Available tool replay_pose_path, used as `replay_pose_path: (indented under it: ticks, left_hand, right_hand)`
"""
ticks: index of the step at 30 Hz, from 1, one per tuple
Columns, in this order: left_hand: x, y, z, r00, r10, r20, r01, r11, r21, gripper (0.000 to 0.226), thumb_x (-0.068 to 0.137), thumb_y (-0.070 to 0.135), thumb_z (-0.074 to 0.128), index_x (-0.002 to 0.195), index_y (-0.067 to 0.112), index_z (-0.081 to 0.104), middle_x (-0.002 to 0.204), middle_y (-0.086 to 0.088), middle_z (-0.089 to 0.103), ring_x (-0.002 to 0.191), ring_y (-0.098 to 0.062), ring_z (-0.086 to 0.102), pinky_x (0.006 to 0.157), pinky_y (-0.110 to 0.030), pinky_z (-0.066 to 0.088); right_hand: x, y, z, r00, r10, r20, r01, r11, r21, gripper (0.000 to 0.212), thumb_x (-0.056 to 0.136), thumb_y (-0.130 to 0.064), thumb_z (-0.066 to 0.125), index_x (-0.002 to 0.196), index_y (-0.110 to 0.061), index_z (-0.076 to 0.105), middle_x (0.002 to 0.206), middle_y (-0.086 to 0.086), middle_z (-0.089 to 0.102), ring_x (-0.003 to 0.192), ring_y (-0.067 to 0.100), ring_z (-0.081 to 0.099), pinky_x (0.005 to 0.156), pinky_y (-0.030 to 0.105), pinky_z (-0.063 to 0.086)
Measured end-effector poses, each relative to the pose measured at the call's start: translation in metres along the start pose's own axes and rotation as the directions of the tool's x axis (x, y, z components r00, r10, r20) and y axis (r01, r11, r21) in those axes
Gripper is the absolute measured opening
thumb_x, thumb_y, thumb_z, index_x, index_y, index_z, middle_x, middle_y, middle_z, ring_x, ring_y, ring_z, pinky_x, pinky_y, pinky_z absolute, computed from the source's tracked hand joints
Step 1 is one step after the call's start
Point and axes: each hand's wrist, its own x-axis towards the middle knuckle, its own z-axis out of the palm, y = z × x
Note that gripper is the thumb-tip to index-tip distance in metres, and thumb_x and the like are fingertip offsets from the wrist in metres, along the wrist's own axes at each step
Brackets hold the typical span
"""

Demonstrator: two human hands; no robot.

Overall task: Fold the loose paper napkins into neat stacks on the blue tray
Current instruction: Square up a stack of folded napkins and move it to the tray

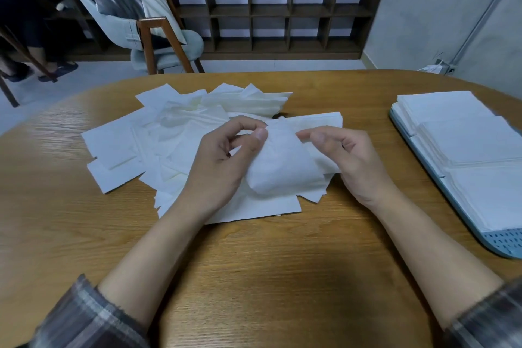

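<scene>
A heap of loose white paper napkins lies spread over the middle of the wooden table. My left hand pinches the upper left corner of one white napkin between thumb and forefinger, lifting it a little off the heap. My right hand pinches the same napkin at its right edge, fingers curled. The blue tray lies at the right edge of the table. It holds several stacks of folded napkins side by side.
The wooden table has a curved far edge. Beyond it stand a grey chair and a dark shelf unit against the wall. A person's legs show at the far left.
</scene>
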Motion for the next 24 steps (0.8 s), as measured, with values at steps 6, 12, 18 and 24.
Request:
replay_pose_path:
  ticks: [6,12,18,24]
  left_hand:
    - [-0.004,-0.004,0.011,1.0,0.008,-0.023,-0.006,0.995,0.095,0.019,0.098,0.019,0.075,0.116,0.024,0.07,0.08,0.018,0.07,0.068,-0.012,0.063,0.065,-0.022,0.044]
    - [-0.004,-0.001,0.013,0.983,-0.136,0.119,0.144,0.988,-0.061,0.068,0.09,0.009,0.082,0.14,0.036,0.045,0.099,-0.015,0.077,0.087,-0.034,0.078,0.08,-0.045,0.064]
    - [0.0,0.002,0.0,0.985,-0.071,-0.155,0.068,0.997,-0.024,0.047,0.093,0.012,0.081,0.129,0.028,0.056,0.093,-0.004,0.076,0.077,-0.018,0.074,0.068,-0.027,0.055]
    - [0.004,-0.001,-0.008,0.999,-0.038,-0.034,0.041,0.992,0.117,0.008,0.088,0.012,0.085,0.094,0.017,0.083,0.098,0.011,0.08,0.099,-0.006,0.073,0.085,-0.018,0.052]
  right_hand:
    - [-0.002,0.001,0.007,0.999,0.048,0.01,-0.048,0.999,0.015,0.011,0.089,-0.022,0.079,0.09,-0.011,0.08,0.088,-0.008,0.079,0.086,0.005,0.073,0.075,0.016,0.05]
    - [0.004,0.007,0.0,0.966,0.131,-0.223,-0.091,0.979,0.184,0.013,0.094,-0.016,0.077,0.082,-0.018,0.08,0.093,0.001,0.078,0.09,0.019,0.071,0.087,0.035,0.051]
    - [0.004,0.006,-0.004,0.966,0.216,-0.139,-0.163,0.934,0.319,0.01,0.096,-0.005,0.068,0.095,-0.004,0.078,0.102,0.015,0.078,0.093,0.026,0.073,0.085,0.036,0.054]
    - [0.001,0.005,0.002,0.971,0.205,0.124,-0.229,0.944,0.238,0.038,0.089,-0.021,0.071,0.125,-0.011,0.073,0.12,0.009,0.077,0.107,0.024,0.074,0.086,0.028,0.058]
